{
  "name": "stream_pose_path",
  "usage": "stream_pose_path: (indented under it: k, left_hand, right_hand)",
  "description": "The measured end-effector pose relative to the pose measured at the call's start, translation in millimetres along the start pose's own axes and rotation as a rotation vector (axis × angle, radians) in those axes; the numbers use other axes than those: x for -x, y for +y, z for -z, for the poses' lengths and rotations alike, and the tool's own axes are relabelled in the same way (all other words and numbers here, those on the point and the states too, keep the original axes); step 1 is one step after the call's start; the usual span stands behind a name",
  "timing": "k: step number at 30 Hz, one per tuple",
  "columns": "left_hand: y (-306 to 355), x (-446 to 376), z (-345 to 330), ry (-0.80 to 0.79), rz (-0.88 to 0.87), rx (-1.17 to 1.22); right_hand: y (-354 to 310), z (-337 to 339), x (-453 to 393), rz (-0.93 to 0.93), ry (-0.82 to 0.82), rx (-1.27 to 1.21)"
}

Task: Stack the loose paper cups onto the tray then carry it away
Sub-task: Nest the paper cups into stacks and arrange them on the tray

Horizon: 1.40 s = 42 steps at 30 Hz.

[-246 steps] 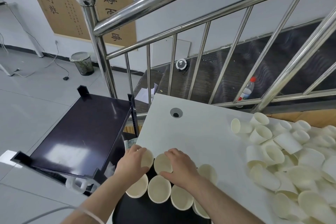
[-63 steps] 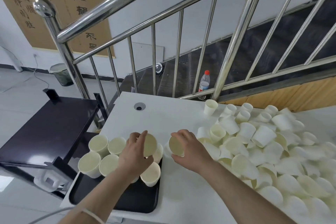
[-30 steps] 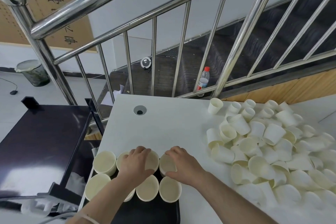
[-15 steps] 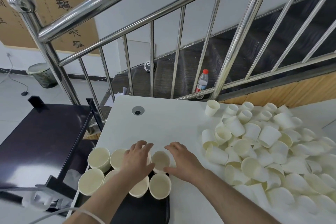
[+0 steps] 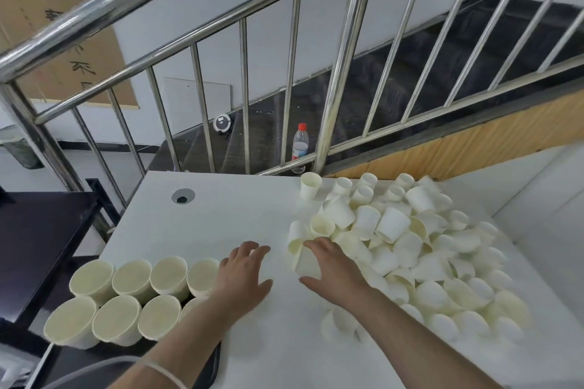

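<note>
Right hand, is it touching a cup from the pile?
Touching. The head view shows the right hand with fingers and thumb around a cup at the pile's near edge.

The brown wall scroll [image 5: 60,25] bears large Chinese characters, including 山, 海 and 不; others are blurred.

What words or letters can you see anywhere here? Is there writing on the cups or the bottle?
"山" on the brown calligraphy board on the wall, at its top.
"海" below it on the same board.
The board's lower characters are blurred or cut off by the handrail; not readable.
The plastic bottle has a label, too small to read.
The paper cups show no writing.
</note>
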State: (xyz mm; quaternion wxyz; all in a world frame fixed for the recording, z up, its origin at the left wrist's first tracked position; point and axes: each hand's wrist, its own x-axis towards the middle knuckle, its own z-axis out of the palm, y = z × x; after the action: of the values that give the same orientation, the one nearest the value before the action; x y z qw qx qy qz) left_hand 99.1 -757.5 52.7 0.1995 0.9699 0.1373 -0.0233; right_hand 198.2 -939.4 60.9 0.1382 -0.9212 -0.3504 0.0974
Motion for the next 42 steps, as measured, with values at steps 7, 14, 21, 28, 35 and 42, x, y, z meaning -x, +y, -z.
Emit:
stream_pose_path:
  k: [7,14,21,28,35,42]
  left_hand:
    - [26,-29,-4,0.004,-0.023,0.011]
    - [17,-81,-9,0.000,-0.024,0.054]
    - [4,-121,-18,-0.038,-0.038,0.104]
    - [-10,-148,-25,-0.045,-0.024,0.146]
    - [-7,-157,-32,-0.044,-0.024,0.173]
    - [9,-165,-31,0.050,0.018,0.437]
  right_hand:
    - [39,20,-8,-0.087,0.014,0.027]
    - [59,21,-51,-0.176,0.014,0.062]
    - [82,22,-100,-0.315,0.038,0.055]
    - [108,14,-146,-0.378,0.009,0.067]
    - [114,7,-157,-0.379,-0.015,0.048]
    - [85,14,-144,-0.196,0.014,-0.249]
